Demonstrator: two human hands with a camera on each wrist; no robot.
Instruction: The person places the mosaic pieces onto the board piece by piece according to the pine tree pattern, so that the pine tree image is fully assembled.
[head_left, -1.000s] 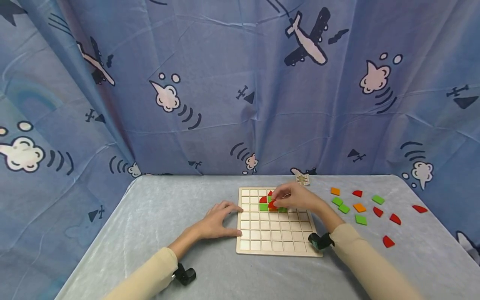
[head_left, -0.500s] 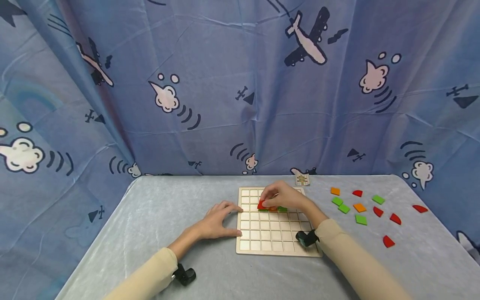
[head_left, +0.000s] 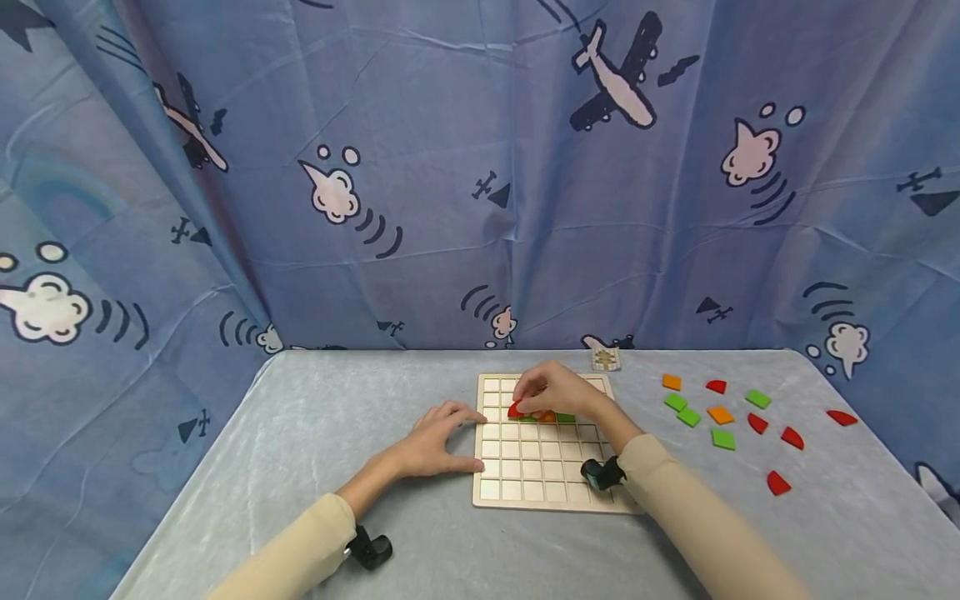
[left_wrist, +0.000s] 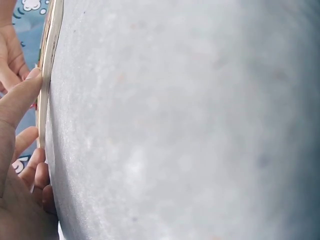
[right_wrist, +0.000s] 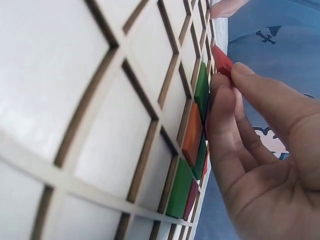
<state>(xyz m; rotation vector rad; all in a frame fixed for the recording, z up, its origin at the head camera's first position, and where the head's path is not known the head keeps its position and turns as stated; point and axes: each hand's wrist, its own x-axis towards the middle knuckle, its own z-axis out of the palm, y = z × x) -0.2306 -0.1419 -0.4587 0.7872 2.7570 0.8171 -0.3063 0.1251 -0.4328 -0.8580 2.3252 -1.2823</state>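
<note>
Between fingers (right_wrist: 223, 132), a flat red wedge (right_wrist: 223, 61)

The grid board (head_left: 532, 471) leaves passing room across its near middle, while the right hand (head_left: 560, 392) blocks its far middle

The whole background is being filled by a blue curtain (head_left: 420, 108), and its surface is being broken here and there by vertical folds (head_left: 512, 250). Dark-winged airplanes (head_left: 615, 83), puffy clouds (head_left: 335, 197) and a faded rainbow (head_left: 63, 169) at the far left are being displayed in its print. In front, a pale grey tabletop (head_left: 322, 408) is being bordered by the curtain along its back and both sides. The scene is being lit softly and evenly.
</note>
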